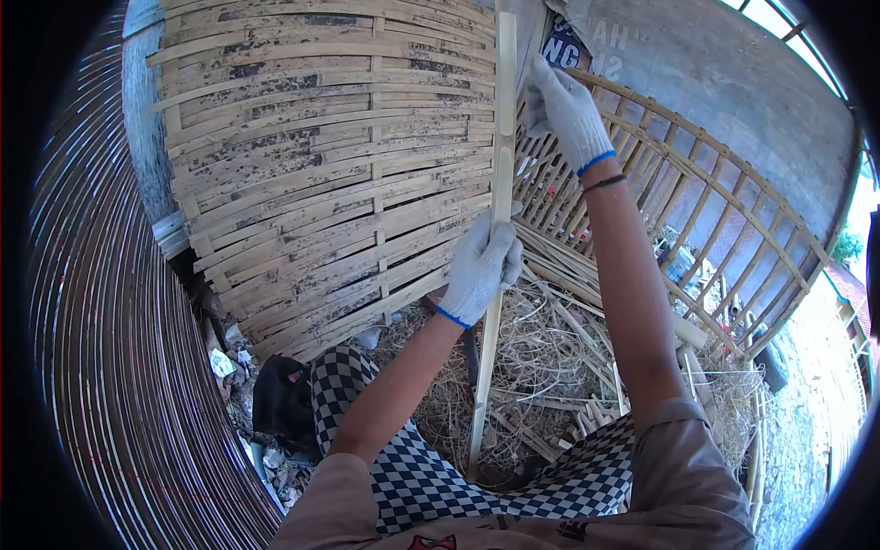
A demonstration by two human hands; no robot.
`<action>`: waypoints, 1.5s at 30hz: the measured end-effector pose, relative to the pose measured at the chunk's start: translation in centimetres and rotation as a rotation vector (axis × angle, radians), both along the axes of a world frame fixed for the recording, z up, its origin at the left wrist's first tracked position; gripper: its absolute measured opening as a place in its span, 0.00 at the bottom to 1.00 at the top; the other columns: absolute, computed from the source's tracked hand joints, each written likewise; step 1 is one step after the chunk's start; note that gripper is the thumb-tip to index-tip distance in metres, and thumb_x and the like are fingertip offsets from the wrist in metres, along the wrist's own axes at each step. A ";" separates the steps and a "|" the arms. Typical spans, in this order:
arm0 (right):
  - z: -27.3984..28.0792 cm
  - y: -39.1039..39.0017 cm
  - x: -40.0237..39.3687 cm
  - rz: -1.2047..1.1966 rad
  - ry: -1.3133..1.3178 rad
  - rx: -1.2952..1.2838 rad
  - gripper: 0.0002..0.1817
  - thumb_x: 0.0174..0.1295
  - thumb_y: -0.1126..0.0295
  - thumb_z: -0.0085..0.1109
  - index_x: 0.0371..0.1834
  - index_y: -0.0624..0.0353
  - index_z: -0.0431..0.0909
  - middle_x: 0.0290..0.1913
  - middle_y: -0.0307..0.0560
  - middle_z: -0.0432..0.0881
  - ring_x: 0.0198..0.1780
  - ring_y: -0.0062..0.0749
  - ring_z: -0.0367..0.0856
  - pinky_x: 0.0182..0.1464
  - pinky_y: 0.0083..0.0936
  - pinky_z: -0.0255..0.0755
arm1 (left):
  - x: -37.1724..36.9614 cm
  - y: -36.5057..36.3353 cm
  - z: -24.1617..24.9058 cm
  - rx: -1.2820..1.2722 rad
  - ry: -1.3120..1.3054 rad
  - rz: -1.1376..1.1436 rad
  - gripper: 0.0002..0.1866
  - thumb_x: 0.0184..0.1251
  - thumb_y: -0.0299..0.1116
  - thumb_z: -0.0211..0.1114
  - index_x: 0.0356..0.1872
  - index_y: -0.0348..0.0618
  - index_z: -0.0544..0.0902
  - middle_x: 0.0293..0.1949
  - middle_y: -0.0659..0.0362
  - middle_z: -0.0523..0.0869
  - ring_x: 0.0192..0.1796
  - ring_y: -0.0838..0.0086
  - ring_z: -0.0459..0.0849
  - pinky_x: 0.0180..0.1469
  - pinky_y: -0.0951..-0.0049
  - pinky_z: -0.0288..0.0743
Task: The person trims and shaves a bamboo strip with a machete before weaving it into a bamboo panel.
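Observation:
A long pale bamboo strip [504, 101] stands nearly upright in front of me, its lower end between my knees. My left hand [480, 259], in a white glove with a blue cuff, is wrapped round the strip at about its middle. Higher up and to the right of the strip is my right hand [561, 108], gloved the same way, its fingers bent and pressed together. Whether anything thin lies between those fingers is too small to tell. A woven bamboo panel [321, 165] fills the view behind the strip on the left.
A bamboo slatted frame [706, 188] leans by the grey wall [733, 101] at the right. Bamboo shavings [550, 353] and loose strips cover the ground. Dark thin rods or slats [119, 302] line the far left, near a black object [282, 396].

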State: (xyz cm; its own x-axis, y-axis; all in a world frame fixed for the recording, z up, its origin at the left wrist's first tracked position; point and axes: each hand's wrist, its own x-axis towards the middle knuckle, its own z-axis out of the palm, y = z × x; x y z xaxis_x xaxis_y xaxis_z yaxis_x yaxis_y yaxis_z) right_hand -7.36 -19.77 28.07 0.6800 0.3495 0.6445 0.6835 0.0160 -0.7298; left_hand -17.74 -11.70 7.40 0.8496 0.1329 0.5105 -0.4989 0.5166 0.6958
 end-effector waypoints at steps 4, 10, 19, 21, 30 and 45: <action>2.0 1.2 0.9 -0.018 -0.105 -0.099 0.26 0.71 0.48 0.60 0.45 0.66 0.83 0.29 0.37 0.79 0.25 0.22 0.81 0.30 0.23 0.77 | -0.5 -0.1 0.4 0.014 0.000 0.009 0.19 0.84 0.35 0.54 0.69 0.39 0.72 0.24 0.65 0.74 0.19 0.84 0.68 0.19 0.80 0.62; -0.6 0.0 -0.8 -0.064 -0.145 -0.365 0.17 0.73 0.57 0.59 0.31 0.58 0.79 0.21 0.35 0.77 0.21 0.19 0.75 0.26 0.21 0.70 | 0.0 0.8 0.0 0.012 0.011 0.028 0.18 0.85 0.36 0.54 0.67 0.40 0.72 0.24 0.66 0.74 0.19 0.84 0.69 0.19 0.80 0.62; -3.0 -2.4 -2.3 0.024 0.070 -0.526 0.20 0.77 0.54 0.56 0.32 0.58 0.79 0.24 0.35 0.78 0.23 0.19 0.76 0.27 0.20 0.70 | 0.3 1.1 -0.3 0.025 0.006 0.026 0.16 0.86 0.38 0.53 0.65 0.41 0.73 0.27 0.65 0.75 0.21 0.83 0.72 0.21 0.81 0.62; -4.1 -2.0 -1.5 0.094 0.004 -0.487 0.19 0.78 0.55 0.56 0.33 0.58 0.80 0.25 0.34 0.78 0.24 0.19 0.76 0.29 0.20 0.71 | 0.0 0.9 -0.2 0.025 0.017 0.035 0.17 0.86 0.38 0.53 0.65 0.41 0.73 0.27 0.65 0.76 0.21 0.83 0.72 0.21 0.81 0.62; -5.6 -2.2 1.2 -0.305 -0.245 -0.236 0.16 0.72 0.57 0.62 0.36 0.61 0.80 0.25 0.38 0.78 0.28 0.23 0.77 0.35 0.24 0.73 | -0.4 0.8 -0.1 0.048 0.032 0.132 0.20 0.85 0.40 0.55 0.69 0.41 0.73 0.26 0.68 0.73 0.22 0.87 0.69 0.22 0.82 0.64; -2.8 0.6 -3.0 -0.564 -0.651 -0.394 0.18 0.71 0.54 0.55 0.37 0.58 0.84 0.34 0.57 0.86 0.41 0.58 0.85 0.43 0.46 0.78 | -0.4 -0.9 -0.8 0.429 0.045 0.555 0.30 0.83 0.40 0.54 0.78 0.34 0.64 0.36 0.49 0.81 0.35 0.68 0.77 0.40 0.65 0.75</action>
